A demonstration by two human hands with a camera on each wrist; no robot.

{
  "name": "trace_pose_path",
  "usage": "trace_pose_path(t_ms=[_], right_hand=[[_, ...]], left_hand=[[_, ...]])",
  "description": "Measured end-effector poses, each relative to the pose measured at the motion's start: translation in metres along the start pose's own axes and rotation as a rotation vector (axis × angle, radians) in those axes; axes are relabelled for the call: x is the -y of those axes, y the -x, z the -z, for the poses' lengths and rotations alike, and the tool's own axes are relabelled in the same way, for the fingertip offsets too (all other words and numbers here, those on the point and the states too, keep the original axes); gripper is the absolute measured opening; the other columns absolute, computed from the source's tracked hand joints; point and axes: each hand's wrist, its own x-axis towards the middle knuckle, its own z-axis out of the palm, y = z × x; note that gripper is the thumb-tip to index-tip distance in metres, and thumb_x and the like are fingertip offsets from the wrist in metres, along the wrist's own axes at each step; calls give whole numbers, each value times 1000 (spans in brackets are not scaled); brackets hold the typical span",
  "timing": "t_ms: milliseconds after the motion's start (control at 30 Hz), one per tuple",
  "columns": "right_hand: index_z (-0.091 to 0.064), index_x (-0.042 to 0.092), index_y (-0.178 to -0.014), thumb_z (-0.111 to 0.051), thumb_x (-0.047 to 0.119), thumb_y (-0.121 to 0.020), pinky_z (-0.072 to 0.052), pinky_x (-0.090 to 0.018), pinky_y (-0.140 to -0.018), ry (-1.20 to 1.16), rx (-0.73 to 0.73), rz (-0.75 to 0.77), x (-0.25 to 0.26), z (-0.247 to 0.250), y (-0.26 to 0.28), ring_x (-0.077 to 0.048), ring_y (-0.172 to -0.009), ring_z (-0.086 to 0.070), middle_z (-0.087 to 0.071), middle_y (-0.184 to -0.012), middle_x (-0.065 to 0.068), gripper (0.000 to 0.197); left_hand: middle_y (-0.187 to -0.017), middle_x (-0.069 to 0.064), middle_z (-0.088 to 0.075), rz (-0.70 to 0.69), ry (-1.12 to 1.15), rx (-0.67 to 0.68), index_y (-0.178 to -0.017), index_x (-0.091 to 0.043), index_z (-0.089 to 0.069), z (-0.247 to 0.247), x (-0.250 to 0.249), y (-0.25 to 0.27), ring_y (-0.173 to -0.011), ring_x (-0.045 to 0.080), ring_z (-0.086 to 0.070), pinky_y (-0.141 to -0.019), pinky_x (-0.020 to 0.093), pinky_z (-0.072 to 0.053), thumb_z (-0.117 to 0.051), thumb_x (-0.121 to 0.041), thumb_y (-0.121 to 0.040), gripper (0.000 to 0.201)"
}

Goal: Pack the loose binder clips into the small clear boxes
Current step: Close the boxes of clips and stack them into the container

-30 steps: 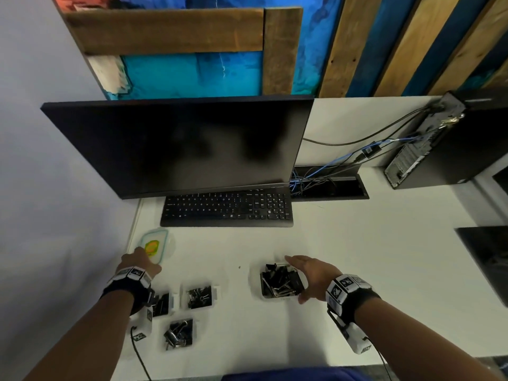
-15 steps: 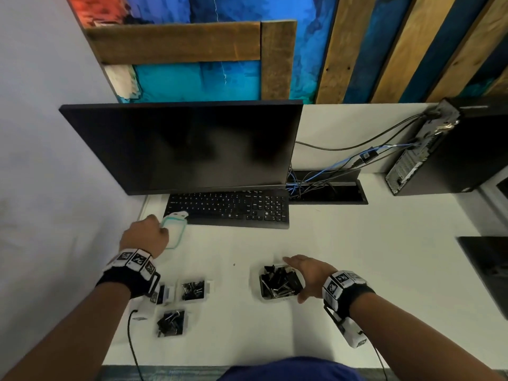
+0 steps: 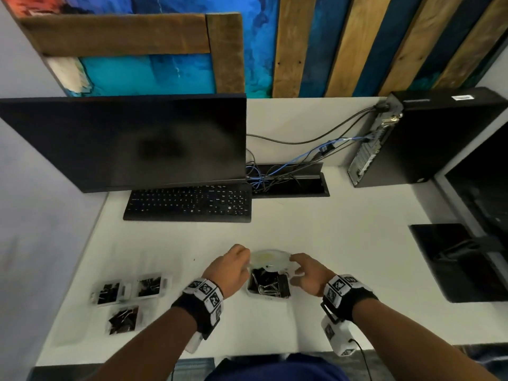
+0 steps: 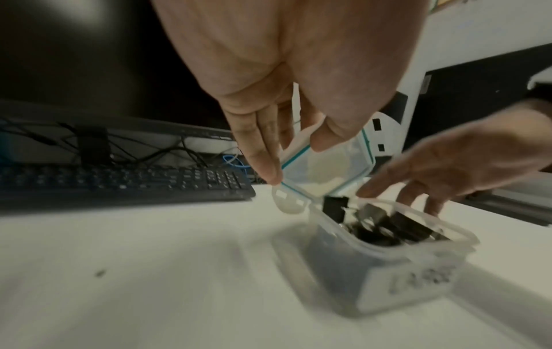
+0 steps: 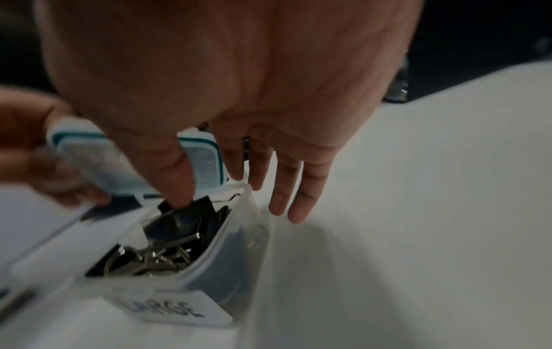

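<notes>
A clear box [image 3: 248, 288] labelled LARGE stands at the front middle of the white desk, filled with black binder clips [image 3: 268, 284]. My left hand [image 3: 244, 257] pinches a clear teal-rimmed lid [image 3: 270, 259] and holds it tilted over the box's far edge. In the left wrist view the lid [image 4: 328, 165] hangs between thumb and fingers above the box [image 4: 388, 271]. My right hand [image 3: 295, 264] is beside the box's right side with its fingers straight. In the right wrist view its thumb [image 5: 176, 179] touches a black clip [image 5: 179, 219] in front of the lid [image 5: 98, 163].
Three small clear boxes holding black clips [image 3: 110, 292] [image 3: 149, 285] [image 3: 123, 320] lie at the front left. A black keyboard [image 3: 189, 204] and monitor [image 3: 132, 144] stand behind. A computer tower [image 3: 428, 138] and cables [image 3: 288, 171] are at the back right.
My left hand picked the lid up from the far left of the desk near the keyboard and carried it right, over the box. My right hand stayed by the box.
</notes>
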Motion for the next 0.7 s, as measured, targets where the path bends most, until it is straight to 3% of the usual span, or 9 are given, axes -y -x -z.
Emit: trace_pose_path(t_ms=[67,133,233,333,433,500,600,700], right_hand=[[-56,24,-114,-63,13,-84,-49,-29,-82,-88,-58,-23,-7,3,1,-19,-92,-61,-64,-111,-4,32],[-58,24,-88,-61,12,-81,-55,-41,-84,-181,-128,-25,-12,5,1,-21,-81,-63,-68,-93,-3,14],[-54,15,-73,-67,18,-85,-58,-51,-77,-345,-212,-29,-17,6,2,-26,-78,-71,-73,-90,-5,17],[-49,12,-89,-72,30,-87,-60,-40,-64,-415,-213,-19,-14,10,4,-21,-70,-73,-72,-81,-8,29],[-42,22,-116,-78,36,-81,-56,-32,-59,-410,-65,-39,-14,11,2,-23,-68,-71,-70,-82,-8,51],[-36,29,-125,-79,34,-79,-56,-32,-57,-330,33,-66,-14,10,-1,-20,-63,-67,-68,-80,-8,63],[-38,34,-126,-77,34,-79,-58,-33,-60,-204,146,-83,-13,9,2,-15,-61,-65,-69,-80,-6,61],[-43,32,-119,-74,36,-80,-58,-34,-60,-103,174,-87,-14,7,5,-15,-60,-67,-73,-84,-8,50]], left_hand=[[-125,-5,-42,-19,72,2,-107,-12,-52,-18,-4,2,-77,20,-58,-71,30,-49,-49,-16,-93,16],[-129,-8,-38,-17,120,-5,-108,-12,-52,-30,-3,7,-78,18,-59,-75,32,-52,-50,-15,-93,16],[-130,-11,-35,-14,188,-23,-111,-11,-53,-39,1,9,-90,17,-60,-84,32,-51,-53,-9,-90,22],[-127,-10,-35,20,246,-44,-110,-6,-55,-40,5,11,-100,13,-57,-94,24,-44,-53,4,-81,32],[-127,-10,-34,55,262,-33,-111,-6,-56,-43,7,11,-106,9,-53,-99,25,-42,-54,10,-73,41],[-132,-14,-29,98,247,10,-108,-13,-55,-44,7,13,-117,6,-48,-103,23,-38,-56,9,-72,42],[-144,-12,-27,163,279,70,-110,-25,-51,-45,7,12,-131,5,-35,-110,22,-29,-54,9,-73,49],[-139,-6,-45,226,368,63,-122,-27,-52,-42,1,5,-126,16,-47,-107,30,-37,-53,4,-75,56]])
